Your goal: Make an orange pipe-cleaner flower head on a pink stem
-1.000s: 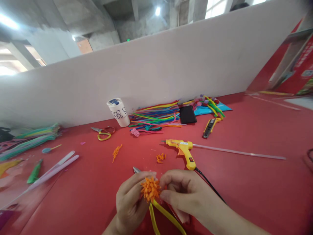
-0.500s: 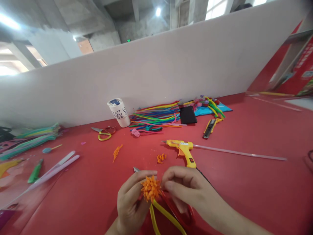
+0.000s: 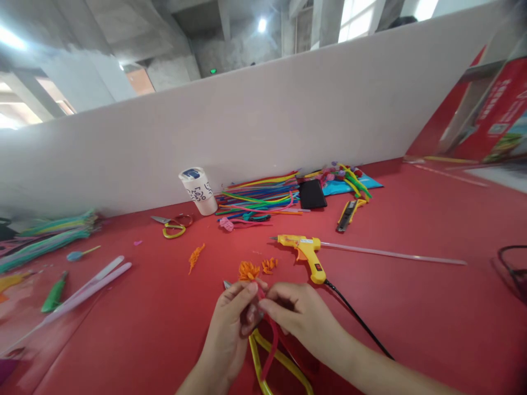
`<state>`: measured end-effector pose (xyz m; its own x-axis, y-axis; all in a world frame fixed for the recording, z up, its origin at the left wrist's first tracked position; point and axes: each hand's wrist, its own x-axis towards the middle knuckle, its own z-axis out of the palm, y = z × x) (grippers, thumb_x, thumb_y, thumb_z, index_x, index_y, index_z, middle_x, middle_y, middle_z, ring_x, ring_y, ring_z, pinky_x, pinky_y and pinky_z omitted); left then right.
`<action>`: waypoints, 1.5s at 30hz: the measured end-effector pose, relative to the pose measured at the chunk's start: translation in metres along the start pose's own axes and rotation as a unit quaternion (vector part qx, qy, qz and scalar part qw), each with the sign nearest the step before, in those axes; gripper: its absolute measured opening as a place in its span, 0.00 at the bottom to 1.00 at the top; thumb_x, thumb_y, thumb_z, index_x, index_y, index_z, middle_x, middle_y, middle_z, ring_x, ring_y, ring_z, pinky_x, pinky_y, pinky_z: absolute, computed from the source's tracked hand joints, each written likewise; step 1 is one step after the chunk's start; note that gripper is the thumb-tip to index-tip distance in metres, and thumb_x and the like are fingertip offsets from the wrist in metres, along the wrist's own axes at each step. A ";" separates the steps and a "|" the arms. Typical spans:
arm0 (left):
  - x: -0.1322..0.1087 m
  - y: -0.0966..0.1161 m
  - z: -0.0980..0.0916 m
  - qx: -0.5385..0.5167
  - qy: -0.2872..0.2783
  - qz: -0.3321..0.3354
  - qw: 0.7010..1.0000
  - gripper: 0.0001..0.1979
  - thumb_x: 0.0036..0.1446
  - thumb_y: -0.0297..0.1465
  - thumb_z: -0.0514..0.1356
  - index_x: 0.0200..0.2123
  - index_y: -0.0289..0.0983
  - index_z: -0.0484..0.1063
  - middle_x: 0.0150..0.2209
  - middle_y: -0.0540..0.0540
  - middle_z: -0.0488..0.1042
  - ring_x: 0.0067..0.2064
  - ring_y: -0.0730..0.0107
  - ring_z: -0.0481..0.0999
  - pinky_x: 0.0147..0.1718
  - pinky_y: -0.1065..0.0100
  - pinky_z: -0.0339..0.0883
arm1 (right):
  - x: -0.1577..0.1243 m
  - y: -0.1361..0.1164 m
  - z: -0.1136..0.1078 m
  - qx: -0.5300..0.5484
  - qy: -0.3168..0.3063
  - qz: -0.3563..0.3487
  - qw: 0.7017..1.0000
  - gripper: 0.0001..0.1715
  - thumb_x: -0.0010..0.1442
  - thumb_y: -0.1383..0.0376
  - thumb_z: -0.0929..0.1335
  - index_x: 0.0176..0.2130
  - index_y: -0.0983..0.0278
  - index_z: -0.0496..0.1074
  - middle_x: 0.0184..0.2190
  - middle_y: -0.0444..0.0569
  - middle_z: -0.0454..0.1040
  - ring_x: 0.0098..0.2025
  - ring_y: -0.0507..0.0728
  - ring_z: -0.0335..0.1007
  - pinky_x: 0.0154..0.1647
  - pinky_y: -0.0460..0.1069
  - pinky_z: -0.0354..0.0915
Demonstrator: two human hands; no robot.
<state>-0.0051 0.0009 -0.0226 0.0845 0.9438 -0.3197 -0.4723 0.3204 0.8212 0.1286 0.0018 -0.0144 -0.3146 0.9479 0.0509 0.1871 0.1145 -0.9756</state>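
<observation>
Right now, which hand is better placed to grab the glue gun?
Probably right: the right hand is nearer the yellow glue gun, whose handle lies just beyond its knuckles. The left hand is farther off and grips just under the orange flower.

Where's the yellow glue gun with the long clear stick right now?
Head view, just right of centre: the glue gun lies on the red table, beyond the right hand, with loose orange bits to its left.

A marked white container (image 3: 199, 193) stands near scissors (image 3: 169, 222), a flat black object (image 3: 313, 194) farther right.
</observation>
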 end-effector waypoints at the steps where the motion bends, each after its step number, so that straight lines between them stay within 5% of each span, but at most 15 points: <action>1: 0.001 0.000 0.000 -0.014 -0.012 -0.012 1.000 0.07 0.47 0.32 0.66 0.26 0.33 0.76 0.12 0.58 0.56 0.15 0.86 0.48 0.13 0.80 0.41 | 0.000 0.002 0.001 -0.027 0.017 -0.007 0.999 0.14 0.55 0.64 0.63 0.20 0.64 0.62 0.16 0.38 0.60 0.20 0.48 0.55 0.22 0.43 0.52; 7: 0.001 0.002 -0.003 -0.046 -0.022 -0.048 0.998 0.06 0.44 0.29 0.67 0.23 0.32 0.75 0.13 0.56 0.60 0.15 0.87 0.51 0.13 0.81 0.40 | -0.004 0.009 0.003 -0.146 0.037 -0.078 0.985 0.14 0.58 0.66 0.61 0.22 0.63 0.62 0.19 0.41 0.69 0.21 0.48 0.63 0.23 0.43 0.53; 13: -0.001 0.006 -0.004 -0.022 -0.044 -0.057 0.997 0.07 0.46 0.30 0.66 0.28 0.30 0.76 0.12 0.57 0.58 0.15 0.87 0.49 0.13 0.80 0.39 | -0.007 0.014 0.002 -0.310 0.067 -0.145 0.937 0.14 0.58 0.65 0.62 0.22 0.63 0.61 0.17 0.42 0.68 0.19 0.49 0.62 0.22 0.45 0.48; 21: -0.009 0.012 0.001 0.011 -0.029 -0.025 0.999 0.06 0.44 0.29 0.67 0.26 0.31 0.76 0.15 0.56 0.58 0.17 0.86 0.49 0.14 0.80 0.40 | -0.009 0.013 0.004 -0.347 0.055 -0.159 0.922 0.14 0.60 0.66 0.60 0.23 0.63 0.63 0.17 0.44 0.71 0.19 0.51 0.65 0.22 0.46 0.49; 34: -0.008 0.012 -0.001 0.017 -0.036 -0.022 0.999 0.06 0.45 0.29 0.65 0.26 0.31 0.76 0.16 0.55 0.59 0.18 0.86 0.50 0.15 0.80 0.40 | -0.011 0.014 0.006 -0.322 0.041 -0.169 0.931 0.13 0.59 0.68 0.59 0.23 0.63 0.61 0.16 0.43 0.67 0.17 0.49 0.59 0.21 0.46 0.48; 39: -0.005 0.014 -0.003 0.014 -0.051 -0.039 0.998 0.07 0.45 0.30 0.66 0.25 0.31 0.76 0.15 0.56 0.58 0.17 0.86 0.49 0.14 0.80 0.39 | -0.012 0.003 0.005 -0.125 -0.012 -0.062 0.990 0.13 0.57 0.65 0.62 0.21 0.63 0.60 0.16 0.38 0.60 0.18 0.47 0.54 0.20 0.43 0.49; 42: -0.004 0.016 -0.004 -0.004 -0.067 -0.064 0.996 0.08 0.44 0.32 0.66 0.25 0.31 0.76 0.13 0.57 0.56 0.17 0.85 0.48 0.13 0.81 0.39 | -0.012 -0.005 0.005 -0.026 -0.035 -0.015 0.999 0.12 0.54 0.66 0.62 0.20 0.63 0.58 0.16 0.37 0.53 0.18 0.46 0.48 0.18 0.42 0.47; 45: -0.006 0.016 -0.002 -0.021 -0.071 -0.079 0.994 0.08 0.39 0.28 0.69 0.25 0.31 0.76 0.17 0.54 0.63 0.17 0.87 0.51 0.13 0.81 0.41 | -0.012 -0.006 0.006 -0.042 -0.005 -0.034 0.999 0.15 0.55 0.66 0.61 0.20 0.62 0.54 0.16 0.37 0.52 0.18 0.46 0.46 0.18 0.42 0.46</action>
<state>-0.0148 0.0006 -0.0084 0.2830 0.8846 -0.3707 -0.4793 0.4652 0.7442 0.1261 -0.0121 -0.0105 -0.3394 0.9337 0.1141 0.2425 0.2040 -0.9485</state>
